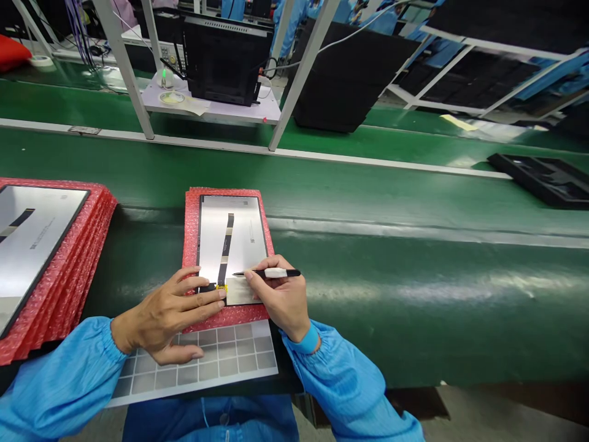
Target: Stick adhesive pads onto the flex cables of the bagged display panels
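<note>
Silver-backed display panel (232, 236) with black flex cable (225, 258), its end yellow-taped

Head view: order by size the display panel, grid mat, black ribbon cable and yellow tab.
1. Display panel and grid mat: too close to rank, since the mat sits nearer the camera.
2. Black ribbon cable.
3. Yellow tab.

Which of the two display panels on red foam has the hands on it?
The centre panel, with the left hand and right hand resting on it; the panel at far left sits on a taller foam stack, untouched.
</note>
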### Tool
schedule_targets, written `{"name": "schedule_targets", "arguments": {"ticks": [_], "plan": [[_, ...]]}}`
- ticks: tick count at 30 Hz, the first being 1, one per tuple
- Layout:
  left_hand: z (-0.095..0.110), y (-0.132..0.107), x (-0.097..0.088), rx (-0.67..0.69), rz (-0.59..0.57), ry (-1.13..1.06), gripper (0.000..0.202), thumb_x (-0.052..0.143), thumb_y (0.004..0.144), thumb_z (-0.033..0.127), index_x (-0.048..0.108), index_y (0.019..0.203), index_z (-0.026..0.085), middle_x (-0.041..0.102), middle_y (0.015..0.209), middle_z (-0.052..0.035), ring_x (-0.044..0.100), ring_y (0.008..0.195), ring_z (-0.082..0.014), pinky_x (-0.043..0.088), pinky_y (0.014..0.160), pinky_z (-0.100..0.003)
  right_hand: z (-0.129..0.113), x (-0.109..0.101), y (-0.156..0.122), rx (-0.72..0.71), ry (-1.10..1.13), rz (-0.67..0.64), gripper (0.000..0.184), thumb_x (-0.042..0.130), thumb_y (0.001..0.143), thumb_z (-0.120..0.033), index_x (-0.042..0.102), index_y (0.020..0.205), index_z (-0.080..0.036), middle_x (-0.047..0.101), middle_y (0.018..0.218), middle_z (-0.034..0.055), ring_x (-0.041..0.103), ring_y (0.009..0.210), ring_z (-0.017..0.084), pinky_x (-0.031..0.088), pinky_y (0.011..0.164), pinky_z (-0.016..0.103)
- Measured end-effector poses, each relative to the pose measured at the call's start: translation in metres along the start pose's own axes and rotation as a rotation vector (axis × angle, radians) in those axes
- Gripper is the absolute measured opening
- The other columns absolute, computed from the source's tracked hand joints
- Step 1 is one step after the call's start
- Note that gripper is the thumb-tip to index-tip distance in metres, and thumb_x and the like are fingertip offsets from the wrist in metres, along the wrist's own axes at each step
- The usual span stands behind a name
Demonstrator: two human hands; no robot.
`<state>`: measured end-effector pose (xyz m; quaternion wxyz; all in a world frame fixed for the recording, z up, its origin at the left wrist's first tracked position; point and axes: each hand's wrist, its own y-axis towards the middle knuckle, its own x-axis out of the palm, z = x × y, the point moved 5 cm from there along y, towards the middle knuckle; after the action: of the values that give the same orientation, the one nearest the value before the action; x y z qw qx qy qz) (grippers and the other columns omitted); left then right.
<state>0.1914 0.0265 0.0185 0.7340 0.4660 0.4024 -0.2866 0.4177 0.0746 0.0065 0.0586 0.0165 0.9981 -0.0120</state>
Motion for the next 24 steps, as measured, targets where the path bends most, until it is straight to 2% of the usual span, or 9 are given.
{"name": "schedule_targets", "arguments": {"ticks": [4,7,11,14,18,21,24], "plan": [[-0.001,-0.003,-0.008,0.026,0.157,-0.047,0.061,0.060,0.093,0.041,0.059,0.141,0.005,0.074,0.125,-0.0223,0.066,0.124,-0.0362,0.057,0.106,-0.055,0.000,-0.001,0.000,-0.005,-0.002,0.002,0.029,0.085,0.079,-0.044,0.064,0.079,-0.023,0.070,0.070,0.0022,0.061,0.052,0.017,0.053,0.046,0.029],[-0.002,-0.003,-0.010,0.010,0.198,-0.071,0.058,0.061,0.093,0.041,0.061,0.139,0.004,0.075,0.122,-0.0230,0.068,0.123,-0.0358,0.061,0.102,-0.051,-0.001,-0.001,0.001,-0.005,-0.003,0.006,0.030,0.085,0.079,-0.045,0.064,0.079,-0.023,0.070,0.070,0.0025,0.062,0.053,0.017,0.053,0.047,0.029],[-0.003,0.001,-0.004,-0.030,0.147,-0.074,0.064,0.059,0.095,0.047,0.057,0.144,0.006,0.072,0.130,-0.0224,0.067,0.120,-0.0350,0.059,0.103,-0.053,-0.002,-0.002,0.000,-0.007,0.009,0.008,0.028,0.084,0.079,-0.043,0.064,0.078,-0.023,0.069,0.071,0.0024,0.062,0.054,0.018,0.053,0.047,0.029],[-0.003,0.003,0.000,-0.052,0.113,-0.072,0.063,0.060,0.093,0.047,0.059,0.141,0.007,0.070,0.132,-0.0216,0.065,0.119,-0.0351,0.058,0.100,-0.052,-0.003,0.000,0.001,-0.010,0.025,0.003,0.027,0.084,0.079,-0.041,0.064,0.078,-0.023,0.069,0.071,0.0021,0.061,0.054,0.017,0.053,0.048,0.029],[-0.005,-0.002,0.003,-0.044,0.070,-0.049,0.063,0.061,0.093,0.047,0.058,0.142,0.007,0.067,0.136,-0.0219,0.061,0.124,-0.0359,0.055,0.104,-0.053,-0.006,0.001,0.002,0.025,0.084,-0.006,0.030,0.084,0.077,-0.045,0.063,0.079,-0.023,0.069,0.071,0.0014,0.059,0.051,0.016,0.053,0.047,0.029],[-0.004,-0.006,-0.001,-0.021,0.052,-0.012,0.062,0.061,0.093,0.044,0.057,0.144,0.008,0.064,0.140,-0.0233,0.059,0.130,-0.0370,0.052,0.109,-0.055,-0.014,-0.010,-0.003,0.015,0.132,0.001,0.032,0.083,0.079,-0.048,0.064,0.084,-0.023,0.071,0.076,0.0018,0.058,0.049,0.015,0.053,0.049,0.030],[0.012,-0.004,-0.017,0.036,0.155,0.089,0.048,0.066,0.092,0.035,0.066,0.131,0.008,0.069,0.125,-0.0226,0.064,0.122,-0.0355,0.054,0.106,-0.054,-0.021,-0.040,-0.019,-0.036,0.117,-0.001,0.030,0.082,0.083,-0.049,0.067,0.087,-0.023,0.072,0.078,0.0027,0.059,0.052,0.015,0.052,0.051,0.029]]}}
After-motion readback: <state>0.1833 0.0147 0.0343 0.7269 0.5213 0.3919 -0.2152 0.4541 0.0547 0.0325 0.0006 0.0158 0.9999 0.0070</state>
